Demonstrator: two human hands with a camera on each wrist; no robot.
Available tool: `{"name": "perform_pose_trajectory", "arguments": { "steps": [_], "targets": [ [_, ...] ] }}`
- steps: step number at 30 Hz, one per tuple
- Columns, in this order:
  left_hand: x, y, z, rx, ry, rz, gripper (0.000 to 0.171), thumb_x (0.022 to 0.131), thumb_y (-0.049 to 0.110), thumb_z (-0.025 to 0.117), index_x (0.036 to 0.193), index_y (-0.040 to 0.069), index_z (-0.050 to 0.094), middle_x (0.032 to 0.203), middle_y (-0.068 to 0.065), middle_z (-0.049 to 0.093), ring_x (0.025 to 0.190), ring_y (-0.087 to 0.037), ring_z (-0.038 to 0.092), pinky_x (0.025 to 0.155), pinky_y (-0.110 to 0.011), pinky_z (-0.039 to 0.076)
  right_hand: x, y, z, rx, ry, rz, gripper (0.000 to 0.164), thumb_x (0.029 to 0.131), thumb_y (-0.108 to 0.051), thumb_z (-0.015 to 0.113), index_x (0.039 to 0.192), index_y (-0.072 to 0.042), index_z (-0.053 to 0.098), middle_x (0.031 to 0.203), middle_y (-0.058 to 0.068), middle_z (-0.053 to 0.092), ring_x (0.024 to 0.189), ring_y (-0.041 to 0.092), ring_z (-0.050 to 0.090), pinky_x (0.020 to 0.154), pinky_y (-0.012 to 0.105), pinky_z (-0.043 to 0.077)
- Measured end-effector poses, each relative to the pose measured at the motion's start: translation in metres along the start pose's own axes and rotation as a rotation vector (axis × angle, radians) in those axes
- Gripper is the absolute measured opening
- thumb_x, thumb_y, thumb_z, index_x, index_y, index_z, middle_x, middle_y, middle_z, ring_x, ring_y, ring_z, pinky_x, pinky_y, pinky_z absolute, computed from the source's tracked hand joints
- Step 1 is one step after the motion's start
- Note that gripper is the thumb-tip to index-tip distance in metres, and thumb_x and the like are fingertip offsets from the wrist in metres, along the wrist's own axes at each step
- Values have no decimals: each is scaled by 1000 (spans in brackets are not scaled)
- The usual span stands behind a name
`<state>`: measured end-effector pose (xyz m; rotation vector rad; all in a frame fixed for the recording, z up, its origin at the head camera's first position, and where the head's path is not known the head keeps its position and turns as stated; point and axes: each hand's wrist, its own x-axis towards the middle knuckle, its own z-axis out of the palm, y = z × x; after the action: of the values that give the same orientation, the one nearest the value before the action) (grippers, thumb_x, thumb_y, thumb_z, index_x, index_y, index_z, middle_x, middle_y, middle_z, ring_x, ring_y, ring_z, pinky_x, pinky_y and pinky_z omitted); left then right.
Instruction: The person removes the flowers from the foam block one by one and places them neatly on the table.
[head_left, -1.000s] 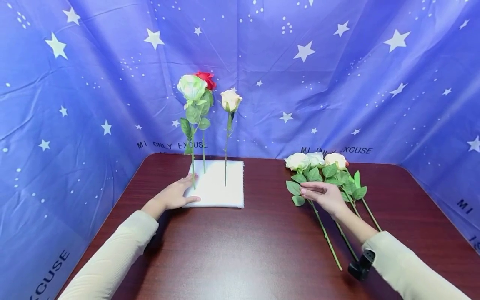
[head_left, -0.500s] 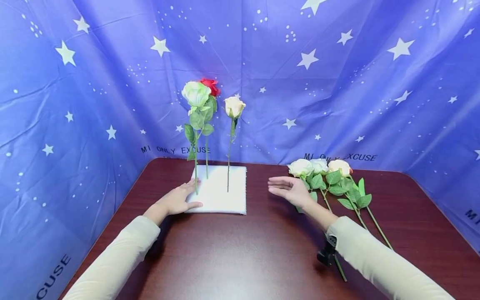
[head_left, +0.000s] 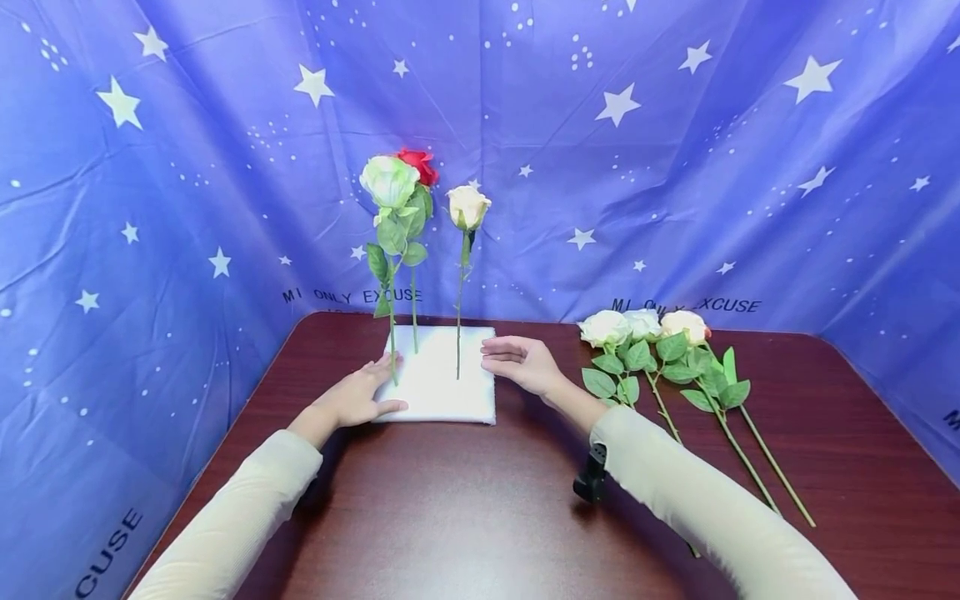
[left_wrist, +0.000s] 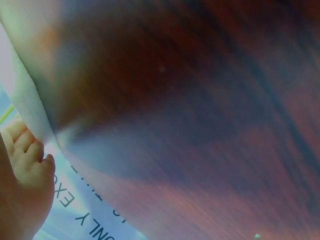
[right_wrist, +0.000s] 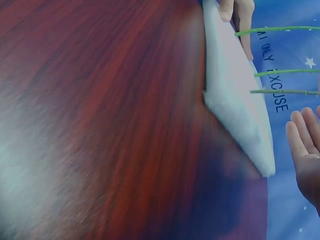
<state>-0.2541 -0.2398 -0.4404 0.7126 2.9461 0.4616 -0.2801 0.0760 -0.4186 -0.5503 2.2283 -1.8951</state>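
White foam slab (head_left: 435, 402): lies flat on the dark red-brown table (head_left: 480, 517), toward the far side, with three roses standing in it.
Green-white rose (head_left: 389, 181): upright at the slab's left part, leaves along its stem, its bloom partly covering the red one.
Red rose (head_left: 417, 166): upright just behind, its stem set farther back in the slab.
Cream rose (head_left: 468, 207): upright to the right of those two, the lower stem bare.
Left hand (head_left: 349, 400): rests on the slab's left edge, thumb spread away from the extended fingers, beside the green-white rose's stem — gripping nothing.
Right hand (head_left: 531, 365): at the slab's right edge, fingers straight and close together, pointing toward the cream rose's stem but apart from it — nothing held; the right wrist view shows a gap between fingers and slab.
Loose roses (head_left: 637, 356): lie on the table at the right, blooms toward the backdrop, two white and one peach, a bit of red beside the peach.
Black device (head_left: 590, 475): under the right sleeve's cuff (head_left: 611, 429).
Backdrop (head_left: 540, 108): blue cloth, white stars, dark lettering.
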Motion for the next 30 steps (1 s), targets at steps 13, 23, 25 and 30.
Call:
{"name": "perform_pose_trajectory", "arguments": {
  "steps": [13, 23, 25, 30],
  "targets": [
    [2, 2, -2, 23, -17, -4, 85, 88, 50, 61, 149, -1, 31, 156, -22, 28, 146, -38, 27, 121, -50, 23, 25, -11, 24, 84, -23, 69, 54, 87, -5, 67, 138, 1, 48, 140, 19, 54, 129, 32, 54, 103, 32, 49],
    [3, 0, 1, 33, -18, 11, 84, 89, 48, 61, 148, -4, 31, 155, -22, 30, 146, -35, 27, 121, -49, 23, 32, -17, 33, 139, -52, 92, 66, 87, 0, 66, 146, -2, 38, 147, 19, 46, 137, 30, 45, 112, 35, 40],
    [3, 0, 1, 36, -20, 13, 84, 89, 48, 61, 147, -5, 31, 155, -23, 31, 147, -35, 26, 121, -49, 23, 32, -17, 35, 157, -61, 88, 65, 87, 2, 65, 146, 0, 37, 147, 21, 45, 137, 32, 45, 111, 35, 42],
    [3, 1, 0, 38, -22, 7, 84, 89, 48, 61, 147, -4, 32, 155, -22, 31, 147, -35, 27, 121, -49, 23, 30, -17, 37, 201, -74, 78, 59, 88, 3, 63, 142, 5, 40, 141, 26, 50, 131, 34, 51, 104, 30, 48]
  ]
}}
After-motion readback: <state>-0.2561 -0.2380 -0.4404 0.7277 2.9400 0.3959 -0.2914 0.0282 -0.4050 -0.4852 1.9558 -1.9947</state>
